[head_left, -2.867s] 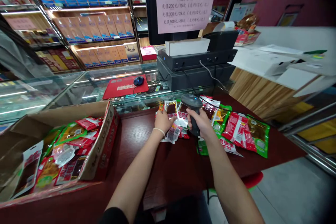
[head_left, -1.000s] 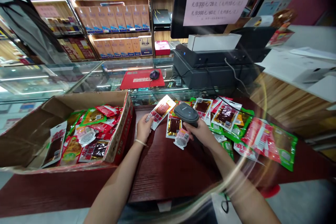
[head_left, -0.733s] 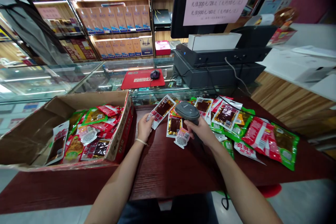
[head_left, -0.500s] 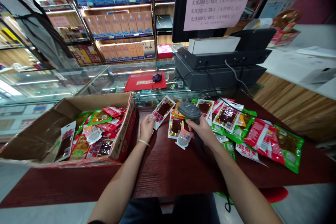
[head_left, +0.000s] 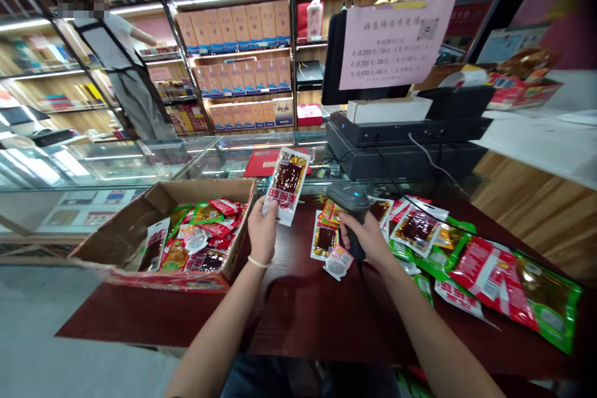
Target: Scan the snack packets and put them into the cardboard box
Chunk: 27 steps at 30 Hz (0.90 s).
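My left hand (head_left: 262, 230) pinches the lower end of a snack packet (head_left: 290, 179), white-edged with dark brown contents, held up off the table. In my right hand (head_left: 366, 236) is a dark grey barcode scanner (head_left: 349, 198), its handle wrapped by my fingers and a small blue light lit on top. Beneath and beside the scanner lie a similar brown packet (head_left: 325, 238) and a small pink and clear packet (head_left: 339, 262). To the left stands an open cardboard box (head_left: 116, 227) with several red, green and white packets inside.
Loose red and green packets (head_left: 494, 277) lie across the table's right side. Behind are a glass counter (head_left: 205, 165), a red mouse pad (head_left: 261, 163), and a monitor (head_left: 333, 74) above a black cash drawer (head_left: 401, 161). A person (head_left: 125, 74) stands by the shelves at the back left.
My left hand has lifted the brown packet higher and turned it more upright. The scanner now shows a blue light. The view has tilted up, showing more of the shelves and the person.
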Tool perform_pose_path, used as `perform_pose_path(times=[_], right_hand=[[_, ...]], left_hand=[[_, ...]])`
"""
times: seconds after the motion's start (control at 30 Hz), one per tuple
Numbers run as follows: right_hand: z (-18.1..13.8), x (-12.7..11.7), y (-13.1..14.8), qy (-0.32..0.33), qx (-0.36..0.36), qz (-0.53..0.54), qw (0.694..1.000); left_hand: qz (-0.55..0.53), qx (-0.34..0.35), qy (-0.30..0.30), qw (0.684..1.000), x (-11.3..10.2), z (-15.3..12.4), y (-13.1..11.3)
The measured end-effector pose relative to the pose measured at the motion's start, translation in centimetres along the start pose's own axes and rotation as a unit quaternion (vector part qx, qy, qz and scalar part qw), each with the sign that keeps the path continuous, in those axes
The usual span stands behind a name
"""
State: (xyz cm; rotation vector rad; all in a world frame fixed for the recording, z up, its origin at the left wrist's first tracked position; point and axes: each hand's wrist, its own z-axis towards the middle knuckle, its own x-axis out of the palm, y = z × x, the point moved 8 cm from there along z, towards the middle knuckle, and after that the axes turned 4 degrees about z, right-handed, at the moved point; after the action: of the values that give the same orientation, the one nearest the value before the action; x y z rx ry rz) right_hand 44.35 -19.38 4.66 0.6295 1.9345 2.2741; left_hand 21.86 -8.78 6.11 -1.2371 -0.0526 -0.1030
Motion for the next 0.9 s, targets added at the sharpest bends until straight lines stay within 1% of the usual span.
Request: perform_pose_path(times=[0.07, 0.13, 0.23, 0.3, 0.33, 0.4, 0.43, 0.5, 0.57, 0.6, 0.67, 0.77, 0.83, 0.9], right_hand=[[0.1, 1.7, 0.8, 0.028, -0.007, -0.009, 1.000], [0.3, 3.5, 1.2, 0.053, -0.009, -0.016, 0.998], [0.6, 6.2, 1.0, 0.081, 0.000, -0.025, 0.996], [0.6, 7.7, 0.6, 0.091, 0.008, -0.028, 0.995], [0.6, 8.3, 0.5, 0.094, 0.012, -0.029, 0.995], [0.6, 9.1, 0.1, 0.094, 0.018, -0.027, 0.995], [0.6, 9.3, 0.0, 0.092, 0.020, -0.024, 0.995], [0.7, 9.3, -0.4, 0.091, 0.022, -0.021, 0.995], [0.8, 9.0, -0.7, 0.090, 0.019, -0.017, 0.996], [0.9, 8.7, -0.8, 0.089, 0.017, -0.014, 0.996], [1.0, 7.7, -0.9, 0.083, 0.015, -0.012, 0.996], [1.2, 5.8, -1.1, 0.067, 0.018, -0.017, 0.997], [1.2, 4.4, -1.1, 0.054, 0.019, -0.023, 0.998], [1.2, 2.9, -1.1, 0.041, 0.020, -0.026, 0.999]], left_hand=[[-0.037, 0.022, -0.016, 0.999, -1.8, 0.2, -2.7], [-0.049, 0.042, -0.039, 0.997, -4.3, 0.6, -4.8], [-0.018, 0.065, -0.097, 0.993, -9.8, 1.3, -6.4], [0.044, 0.080, -0.138, 0.986, -14.0, 1.8, -6.8], [0.095, 0.085, -0.150, 0.980, -15.9, 1.9, -6.8], [0.235, 0.077, -0.135, 0.959, -18.6, 2.3, -6.3], [0.312, 0.062, -0.110, 0.942, -19.4, 2.5, -5.8], [0.441, 0.028, -0.043, 0.896, -20.1, 2.7, -4.4], [0.516, 0.013, 0.006, 0.856, -19.8, 2.4, -3.6], [0.536, 0.015, 0.019, 0.844, -19.5, 2.3, -3.4], [0.557, 0.023, 0.029, 0.830, -18.7, 1.9, -3.6], [0.578, 0.047, 0.025, 0.814, -17.5, 1.4, -4.4], [0.573, 0.085, 0.019, 0.815, -16.2, 0.9, -5.5], [0.544, 0.134, 0.026, 0.828, -14.3, 0.2, -6.7]])
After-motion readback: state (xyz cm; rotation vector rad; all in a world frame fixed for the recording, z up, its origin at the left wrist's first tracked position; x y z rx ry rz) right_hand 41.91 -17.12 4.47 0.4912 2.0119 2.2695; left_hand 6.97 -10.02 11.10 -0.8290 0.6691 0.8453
